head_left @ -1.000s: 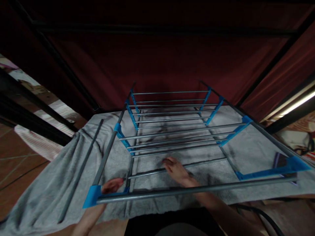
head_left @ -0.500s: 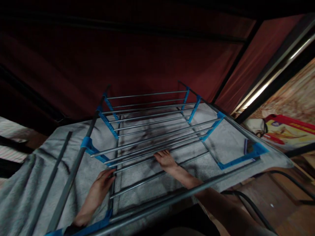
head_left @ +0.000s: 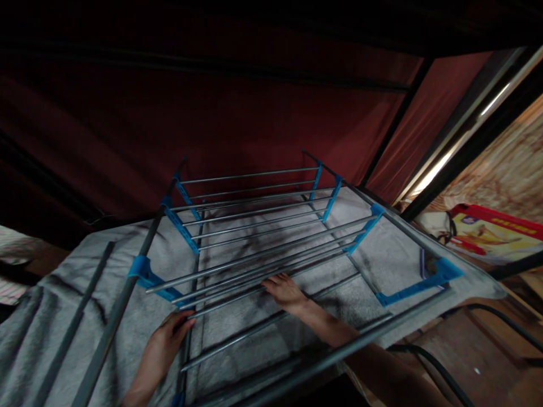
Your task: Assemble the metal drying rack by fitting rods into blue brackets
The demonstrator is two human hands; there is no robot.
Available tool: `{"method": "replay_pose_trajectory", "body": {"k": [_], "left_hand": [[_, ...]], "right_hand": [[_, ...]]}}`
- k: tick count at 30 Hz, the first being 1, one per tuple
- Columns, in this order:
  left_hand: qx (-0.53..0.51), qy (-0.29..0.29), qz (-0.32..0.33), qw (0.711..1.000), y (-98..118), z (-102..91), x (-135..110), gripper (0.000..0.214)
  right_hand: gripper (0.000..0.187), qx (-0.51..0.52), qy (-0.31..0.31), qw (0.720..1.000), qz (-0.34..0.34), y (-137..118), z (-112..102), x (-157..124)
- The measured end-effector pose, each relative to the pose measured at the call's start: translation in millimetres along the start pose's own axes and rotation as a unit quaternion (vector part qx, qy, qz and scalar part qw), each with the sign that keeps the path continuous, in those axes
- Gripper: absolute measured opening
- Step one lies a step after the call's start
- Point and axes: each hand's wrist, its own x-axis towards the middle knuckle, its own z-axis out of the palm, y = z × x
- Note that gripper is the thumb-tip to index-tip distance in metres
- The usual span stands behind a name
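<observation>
A rack of thin grey metal tubes and blue plastic connectors lies on a grey blanket. My right hand is closed over a grey crossbar tube near its middle. At that tube's left end, my left hand is closed with fingertips on it, beside a blue connector; the exact grip there is partly hidden. Below the hands, a loose-looking tube lies slanted across the blanket. Several other crossbars span the connectors farther back.
A separate grey tube lies on the blanket at left. Behind the rack hangs a dark red cloth on a dark frame. A thick side tube crosses in front of my right forearm. A red and yellow package is at right.
The rack and both hands appear slightly lower in view as the camera tilts up. My left hand has shifted a little along the tube's end; my right hand keeps its hold.
</observation>
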Motion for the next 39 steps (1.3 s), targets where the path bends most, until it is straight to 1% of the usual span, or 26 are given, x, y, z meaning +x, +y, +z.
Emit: {"method": "replay_pose_trajectory", "body": {"k": [2,4,6,7,9,11,12,14,16,18,22,25,29,32,35,39], "left_hand": [[-0.014,-0.004,-0.014,1.0,0,-2.4,-1,0.063],[-0.031,-0.005,-0.035,0.999,0,-6.0,-3,0.064],[-0.036,-0.009,-0.054,0.998,1,-11.5,-6,0.065],[-0.034,-0.009,-0.056,0.998,4,-15.0,-8,0.065],[-0.018,0.002,-0.049,0.999,10,-23.4,-10,0.064],[0.002,0.038,-0.044,0.998,20,-32.3,-11,0.062],[0.01,0.058,-0.045,0.997,26,-36.4,-11,0.06],[0.014,0.087,-0.052,0.995,35,-42.4,-9,0.056],[0.003,0.093,-0.058,0.994,40,-44.3,-6,0.055],[-0.016,0.093,-0.064,0.993,42,-41.4,-3,0.055],[-0.067,0.103,-0.071,0.99,41,-28.4,6,0.061],[-0.087,0.077,-0.062,0.991,39,-20.8,13,0.059],[-0.117,0.045,-0.032,0.992,39,-19.5,20,0.059],[-0.132,0.025,-0.028,0.991,41,-23.4,21,0.054],[-0.121,0.008,-0.026,0.992,46,-27.7,21,0.047],[-0.093,0.005,-0.022,0.995,52,-30.6,22,0.036]], "right_hand": [[0.026,0.003,0.018,1.0,-0.02,-3,-3,-3],[0.033,0.011,0.046,0.998,-0.045,-6,-6,-9],[0.039,0.023,0.077,0.995,-0.051,-8,-9,-19],[0.04,0.028,0.098,0.994,-0.044,-7,-11,-24],[0.037,0.028,0.158,0.987,-0.018,-3,-17,-33],[0.034,0.014,0.231,0.973,0.016,4,-29,-39],[0.035,0.004,0.258,0.966,0.031,8,-37,-40],[0.038,-0.016,0.28,0.959,0.044,15,-53,-39],[0.039,-0.036,0.274,0.96,0.039,20,-67,-36],[0.033,-0.055,0.262,0.963,0.026,24,-76,-31],[0.017,-0.072,0.219,0.973,0.002,30,-84,-19],[0.011,-0.085,0.181,0.979,-0.02,33,-87,-12],[0.016,-0.126,0.149,0.98,-0.044,33,-89,-6],[0.019,-0.126,0.148,0.979,-0.064,31,-90,-3],[0.02,-0.128,0.15,0.976,-0.096,30,-90,-1],[0.021,-0.147,0.145,0.971,-0.119,31,-90,0]]}}
